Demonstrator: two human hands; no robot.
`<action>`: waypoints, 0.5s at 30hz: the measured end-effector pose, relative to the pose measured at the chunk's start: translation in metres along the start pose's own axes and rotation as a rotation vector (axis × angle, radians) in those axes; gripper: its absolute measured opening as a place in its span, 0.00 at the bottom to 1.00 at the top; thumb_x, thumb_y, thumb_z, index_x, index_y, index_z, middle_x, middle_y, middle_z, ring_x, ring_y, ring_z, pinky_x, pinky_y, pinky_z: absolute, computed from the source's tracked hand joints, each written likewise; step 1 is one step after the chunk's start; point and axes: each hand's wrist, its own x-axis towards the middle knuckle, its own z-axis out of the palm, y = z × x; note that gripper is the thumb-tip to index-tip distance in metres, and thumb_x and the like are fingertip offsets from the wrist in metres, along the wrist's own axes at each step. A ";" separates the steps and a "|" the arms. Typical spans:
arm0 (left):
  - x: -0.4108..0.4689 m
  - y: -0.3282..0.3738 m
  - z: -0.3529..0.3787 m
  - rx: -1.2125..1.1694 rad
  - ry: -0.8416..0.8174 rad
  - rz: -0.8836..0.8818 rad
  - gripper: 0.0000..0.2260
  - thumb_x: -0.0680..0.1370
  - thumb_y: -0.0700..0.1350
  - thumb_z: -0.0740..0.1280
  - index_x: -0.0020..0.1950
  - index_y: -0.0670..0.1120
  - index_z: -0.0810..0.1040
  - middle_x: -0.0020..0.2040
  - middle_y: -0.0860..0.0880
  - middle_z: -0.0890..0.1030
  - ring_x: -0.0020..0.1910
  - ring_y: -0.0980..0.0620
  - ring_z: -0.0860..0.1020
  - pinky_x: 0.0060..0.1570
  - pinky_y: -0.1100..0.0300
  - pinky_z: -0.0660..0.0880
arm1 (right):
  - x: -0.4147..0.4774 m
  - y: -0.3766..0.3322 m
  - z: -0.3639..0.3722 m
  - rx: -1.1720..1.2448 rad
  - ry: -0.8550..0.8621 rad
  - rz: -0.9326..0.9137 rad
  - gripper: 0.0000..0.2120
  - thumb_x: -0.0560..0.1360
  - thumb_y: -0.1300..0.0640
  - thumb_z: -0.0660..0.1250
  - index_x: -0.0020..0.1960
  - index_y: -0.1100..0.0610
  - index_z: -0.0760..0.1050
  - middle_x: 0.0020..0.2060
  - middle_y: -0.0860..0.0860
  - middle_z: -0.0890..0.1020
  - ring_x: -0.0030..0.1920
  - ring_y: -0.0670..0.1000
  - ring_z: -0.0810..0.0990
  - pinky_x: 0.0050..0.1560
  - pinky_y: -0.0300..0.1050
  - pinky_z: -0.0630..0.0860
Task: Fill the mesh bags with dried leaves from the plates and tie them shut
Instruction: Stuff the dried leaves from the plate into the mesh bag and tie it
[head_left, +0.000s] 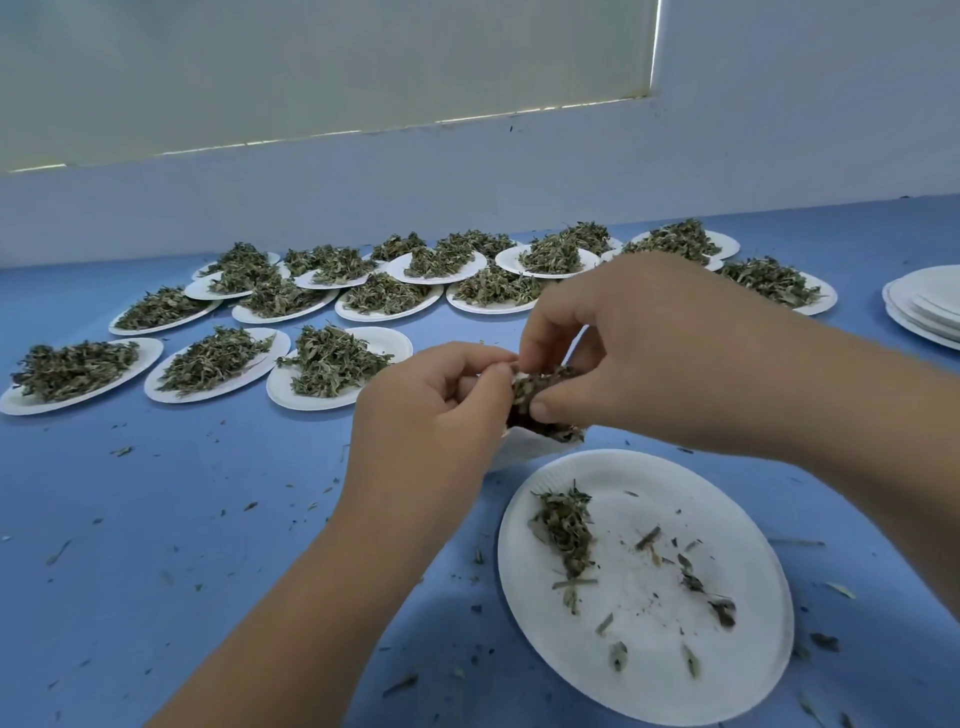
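Both my hands meet above the blue table over a white mesh bag (524, 444) stuffed with dried leaves. My left hand (431, 410) pinches the bag's top edge. My right hand (628, 348) grips the leaf-filled mouth of the bag from the other side. Just below them lies a white paper plate (727, 670) with a small clump of dried leaves (563, 530) and scattered crumbs on it. Most of the bag is hidden behind my fingers.
Several paper plates heaped with dried leaves (332, 364) stand in rows across the back of the blue table (156, 545). A stack of bare plates (930, 304) sits at the far right edge. Leaf bits litter the tabletop. A white wall rises behind.
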 end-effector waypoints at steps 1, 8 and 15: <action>0.000 0.001 0.000 -0.004 0.001 -0.003 0.09 0.75 0.38 0.67 0.40 0.49 0.84 0.29 0.41 0.73 0.25 0.58 0.65 0.25 0.68 0.62 | 0.000 0.000 0.000 0.007 -0.009 -0.007 0.06 0.68 0.53 0.74 0.41 0.44 0.78 0.31 0.36 0.79 0.34 0.30 0.74 0.33 0.22 0.68; 0.000 0.001 0.005 -0.080 -0.003 -0.034 0.11 0.75 0.38 0.66 0.37 0.48 0.83 0.25 0.49 0.69 0.26 0.53 0.64 0.26 0.61 0.62 | -0.001 0.000 0.001 -0.038 0.022 -0.061 0.06 0.70 0.56 0.72 0.40 0.45 0.79 0.33 0.36 0.79 0.39 0.37 0.78 0.40 0.26 0.70; -0.002 0.000 0.002 -0.075 -0.005 -0.020 0.11 0.75 0.38 0.67 0.37 0.50 0.84 0.23 0.52 0.71 0.23 0.56 0.64 0.24 0.64 0.63 | -0.003 -0.002 0.006 -0.116 0.034 -0.099 0.04 0.72 0.54 0.72 0.42 0.46 0.81 0.23 0.39 0.71 0.31 0.31 0.72 0.35 0.23 0.66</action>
